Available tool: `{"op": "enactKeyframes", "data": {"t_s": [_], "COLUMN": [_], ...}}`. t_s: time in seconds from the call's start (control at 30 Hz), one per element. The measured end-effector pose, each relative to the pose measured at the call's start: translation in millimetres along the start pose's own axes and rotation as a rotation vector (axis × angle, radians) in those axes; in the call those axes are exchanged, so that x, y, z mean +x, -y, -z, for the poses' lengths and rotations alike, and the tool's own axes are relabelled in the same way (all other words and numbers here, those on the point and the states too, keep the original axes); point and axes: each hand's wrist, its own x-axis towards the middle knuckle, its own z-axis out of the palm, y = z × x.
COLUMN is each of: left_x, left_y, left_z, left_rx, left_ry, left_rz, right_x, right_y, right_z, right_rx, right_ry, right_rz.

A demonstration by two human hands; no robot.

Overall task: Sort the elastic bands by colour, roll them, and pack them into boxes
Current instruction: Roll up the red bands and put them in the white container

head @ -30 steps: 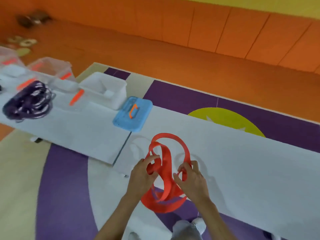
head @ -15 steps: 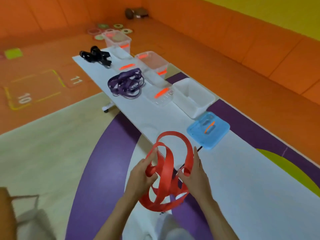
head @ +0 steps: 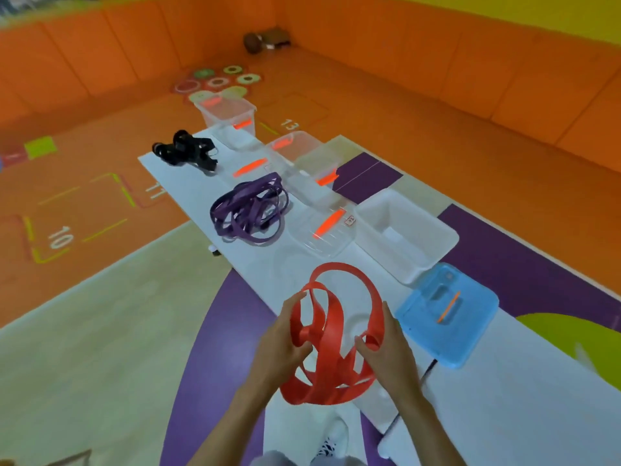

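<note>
- Between your two hands, over the near edge of the white table (head: 504, 415), the red elastic band (head: 332, 331) hung in several open, twisted loops. Whether its lowest loop touched the table edge could not be told.
- Your left hand (head: 282, 348) gripped the loops on one side, with the fingers curled round the strip and the thumb laid up along it. Your right hand (head: 389, 351) gripped the opposite side in the same way.
- Judging by its sag and springy coils, the band was light, flat, soft and elastic. It would probably not hold a shape by itself and would likely uncoil if you released it.
- A strip like this is best pinched across its width at one folded end, so that you can start the roll tight. Its smooth face may slip under a weak pinch.
- Just to the right of the band, a blue lid (head: 447, 314) lay on the table, and an open white box (head: 406, 233) stood just behind it.
- Farther along, a clear lid (head: 322, 230) lay beside a heap of purple bands (head: 248, 210).
- At the far end lay a heap of black bands (head: 186, 151), near two clear boxes (head: 228, 112) with orange fittings.
</note>
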Motion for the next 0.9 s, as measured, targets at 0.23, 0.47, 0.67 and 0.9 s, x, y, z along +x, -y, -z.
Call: {"op": "enactKeyframes", "data": {"t_s": [0.23, 0.47, 0.67, 0.9], "left_x": [104, 194, 238, 245], "left_y": [4, 39, 62, 83], "left_z": [-16, -42, -47, -23], "left_rx": [-0.016, 0.033, 0.059, -0.035], "left_ry": [0.19, 0.408, 0.564, 0.581], "left_rz": [0.079, 0.053, 0.003, -0.007], "right_x": [59, 93, 97, 90], "right_y": [-12, -28, -22, -17], "right_z": [-4, -42, -64, -77], "right_rx": [0.08, 0.104, 0.022, -0.158], "right_ry": [-0.062, 0.011, -0.008, -0.082], "right_rz": [-0.193, -0.372, -0.635, -0.719]}}
